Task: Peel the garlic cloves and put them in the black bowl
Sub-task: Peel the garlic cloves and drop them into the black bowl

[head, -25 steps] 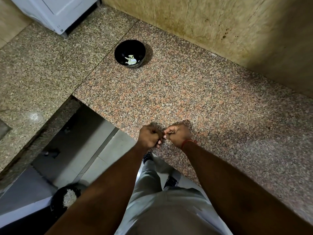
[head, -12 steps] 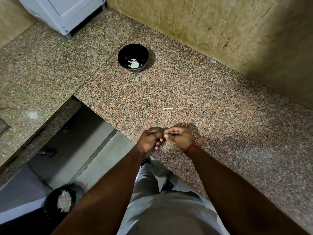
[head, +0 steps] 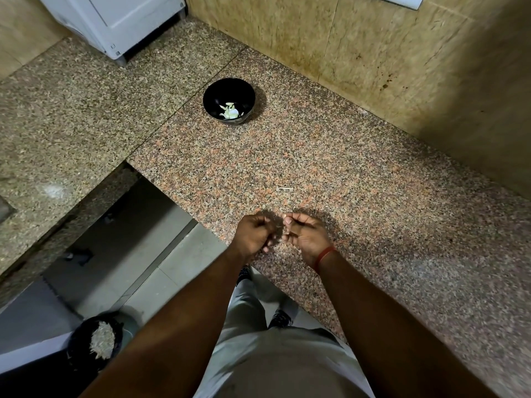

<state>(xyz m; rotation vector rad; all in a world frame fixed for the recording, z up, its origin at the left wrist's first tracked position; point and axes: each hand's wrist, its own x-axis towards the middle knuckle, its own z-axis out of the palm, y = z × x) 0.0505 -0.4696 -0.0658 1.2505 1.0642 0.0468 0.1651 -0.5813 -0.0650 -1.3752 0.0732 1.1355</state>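
Observation:
The black bowl stands at the back of the granite counter, with several pale peeled garlic cloves inside. My two hands hover over the counter's front edge, a small gap between them. My right hand, with a red thread at the wrist, pinches a small garlic clove between thumb and fingertips; only a pale speck of the clove shows. My left hand has its fingers curled in, and I see nothing in it.
A thin pale sliver of garlic skin lies on the counter just beyond my hands. A tiled wall rises behind the counter. On the floor below left stands a dark bin holding pale peels.
My hands were joined at the fingertips on the clove; now they have drawn apart, the left moving left. The view has shifted slightly.

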